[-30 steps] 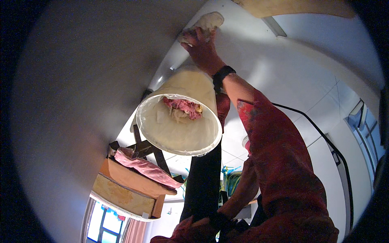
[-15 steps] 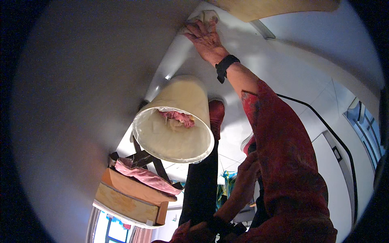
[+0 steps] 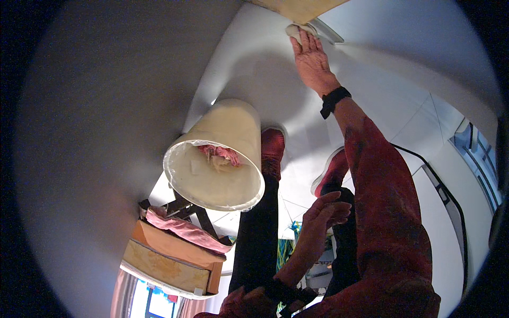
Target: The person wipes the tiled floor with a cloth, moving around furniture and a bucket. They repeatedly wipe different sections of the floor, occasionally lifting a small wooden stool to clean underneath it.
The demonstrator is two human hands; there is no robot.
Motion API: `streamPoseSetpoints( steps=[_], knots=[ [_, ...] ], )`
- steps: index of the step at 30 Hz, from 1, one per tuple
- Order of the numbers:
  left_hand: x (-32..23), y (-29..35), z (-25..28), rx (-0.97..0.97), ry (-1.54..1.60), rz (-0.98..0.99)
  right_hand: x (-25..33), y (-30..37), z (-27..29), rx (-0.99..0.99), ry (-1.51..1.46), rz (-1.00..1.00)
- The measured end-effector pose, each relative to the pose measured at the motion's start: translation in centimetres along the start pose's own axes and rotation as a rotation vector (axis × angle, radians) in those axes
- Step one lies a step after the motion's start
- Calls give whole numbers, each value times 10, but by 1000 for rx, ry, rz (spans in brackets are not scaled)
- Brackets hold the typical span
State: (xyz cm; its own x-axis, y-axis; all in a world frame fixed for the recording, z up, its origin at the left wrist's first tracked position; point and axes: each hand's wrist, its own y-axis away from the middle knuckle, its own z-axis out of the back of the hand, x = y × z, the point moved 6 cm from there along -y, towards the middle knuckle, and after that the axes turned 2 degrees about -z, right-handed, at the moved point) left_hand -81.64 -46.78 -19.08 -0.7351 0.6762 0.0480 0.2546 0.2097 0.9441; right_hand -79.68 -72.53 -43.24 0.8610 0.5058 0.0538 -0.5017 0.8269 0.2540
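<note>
Cloth (image 3: 292, 31), pale and bunched, lies on the white floor (image 3: 297, 135) by the corner of a wooden panel (image 3: 303, 7) and a metal strip (image 3: 330, 32). The right hand (image 3: 316, 69) lies over it, fingers straight and close together; whether they grip it or only press it cannot be told. The left hand (image 3: 322, 213) hangs beside the right leg (image 3: 344, 244), fingers loosely curled, apparently holding nothing. A beige bin (image 3: 225, 122) with pink scraps (image 3: 224, 153) inside stands left of a red shoe (image 3: 273, 146). Work with the cloth looks under way; how much is done or left does not show.
</note>
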Motion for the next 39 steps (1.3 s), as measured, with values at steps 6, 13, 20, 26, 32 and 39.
streamPoseSetpoints(
  steps=[6,13,20,26,32,39],
  knots=[
    [12,1,5,-1,-75,-4,-27,48,-10,5,74,-47],
    [18,2,9,41,-58,-9,-54,100,-26,-92,-4,-169],
    [23,4,10,19,-130,21,-49,137,-36,-28,-46,-251],
    [31,3,12,9,-210,52,-73,147,-24,-138,-458,-355],
    [35,2,13,17,-245,28,-147,190,-44,-243,-1403,-855],
    [42,0,15,-5,-182,71,-173,215,-66,-109,-341,-786]
  ],
)
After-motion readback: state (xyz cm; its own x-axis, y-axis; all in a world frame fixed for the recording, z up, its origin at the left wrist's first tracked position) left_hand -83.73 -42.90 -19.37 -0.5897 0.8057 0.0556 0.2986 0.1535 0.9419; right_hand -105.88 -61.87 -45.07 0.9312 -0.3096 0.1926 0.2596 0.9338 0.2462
